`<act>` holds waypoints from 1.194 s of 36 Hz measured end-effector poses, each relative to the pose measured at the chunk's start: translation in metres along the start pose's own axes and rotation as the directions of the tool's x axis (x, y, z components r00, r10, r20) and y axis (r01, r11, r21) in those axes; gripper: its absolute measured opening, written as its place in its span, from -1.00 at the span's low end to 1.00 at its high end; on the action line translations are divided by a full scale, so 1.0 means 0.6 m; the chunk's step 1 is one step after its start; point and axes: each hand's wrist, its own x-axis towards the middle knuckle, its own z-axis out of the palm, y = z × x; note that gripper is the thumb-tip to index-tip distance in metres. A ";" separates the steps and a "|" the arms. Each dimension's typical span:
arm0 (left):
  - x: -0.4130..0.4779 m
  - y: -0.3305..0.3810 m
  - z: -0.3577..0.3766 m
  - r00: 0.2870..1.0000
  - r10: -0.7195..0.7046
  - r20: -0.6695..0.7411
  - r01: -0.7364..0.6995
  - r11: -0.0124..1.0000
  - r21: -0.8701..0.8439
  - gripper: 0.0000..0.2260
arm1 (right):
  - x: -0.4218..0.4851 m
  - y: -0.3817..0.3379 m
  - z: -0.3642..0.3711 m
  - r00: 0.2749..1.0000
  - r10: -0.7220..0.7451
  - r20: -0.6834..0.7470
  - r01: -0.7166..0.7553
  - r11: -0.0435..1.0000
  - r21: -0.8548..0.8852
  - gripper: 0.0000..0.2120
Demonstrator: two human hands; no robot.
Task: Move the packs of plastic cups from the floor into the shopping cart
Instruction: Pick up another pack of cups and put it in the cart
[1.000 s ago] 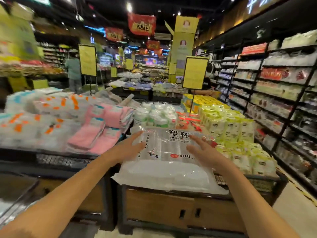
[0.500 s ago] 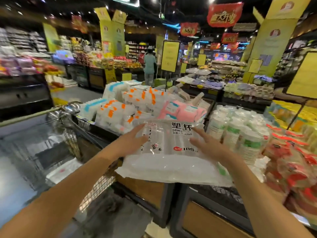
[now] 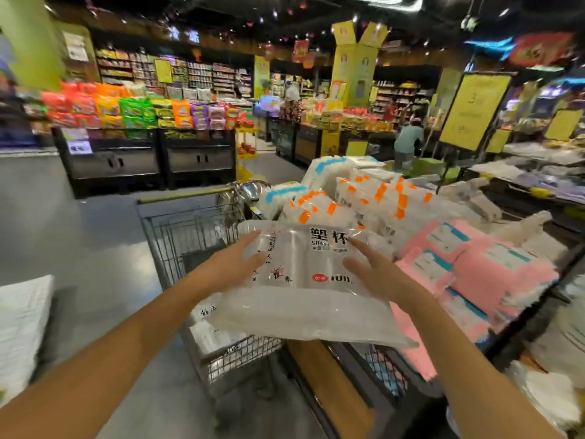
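I hold a clear pack of plastic cups (image 3: 304, 280) with black print, gripped between both hands at chest height. My left hand (image 3: 232, 267) presses its left side and my right hand (image 3: 375, 274) presses its right side. The pack hangs over the right rim of a wire shopping cart (image 3: 177, 236), which stands below and left of it. Other packs of cups (image 3: 215, 331) lie inside the cart basket, partly hidden by the held pack.
A display table (image 3: 335, 384) of pink towels (image 3: 474, 267) and orange-labelled white packs (image 3: 357, 201) stands right of the cart. A white stack (image 3: 19, 324) sits at the left edge. Grey aisle floor (image 3: 79, 232) lies left. Snack shelves and a person (image 3: 408, 141) stand far behind.
My view has swung left, bringing the cart under the pack. Both hands still hold the pack, which moved with me from over the display table to the cart's right rim.
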 end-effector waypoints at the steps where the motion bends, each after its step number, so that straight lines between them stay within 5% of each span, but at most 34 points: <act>1: 0.003 -0.007 -0.003 1.000 -0.026 -0.014 0.025 1.000 -0.015 -0.44 | 0.021 -0.003 0.005 1.000 -0.015 0.015 0.015 1.000 0.002 -0.44; 18: 0.206 -0.191 -0.105 0.956 -0.223 -0.191 0.231 0.973 0.020 -0.47 | 0.380 -0.128 0.135 0.968 -0.165 0.190 0.173 0.984 -0.031 -0.43; 37: 0.436 -0.374 -0.199 0.931 -0.304 -0.200 0.263 0.942 -0.206 -0.31 | 0.715 -0.229 0.267 0.933 -0.222 0.284 0.258 0.961 -0.097 -0.44; 43: 0.530 -0.422 -0.199 0.901 -0.352 -0.252 0.285 0.921 -0.266 -0.40 | 0.850 -0.230 0.308 0.894 -0.303 0.329 0.340 0.939 -0.059 -0.43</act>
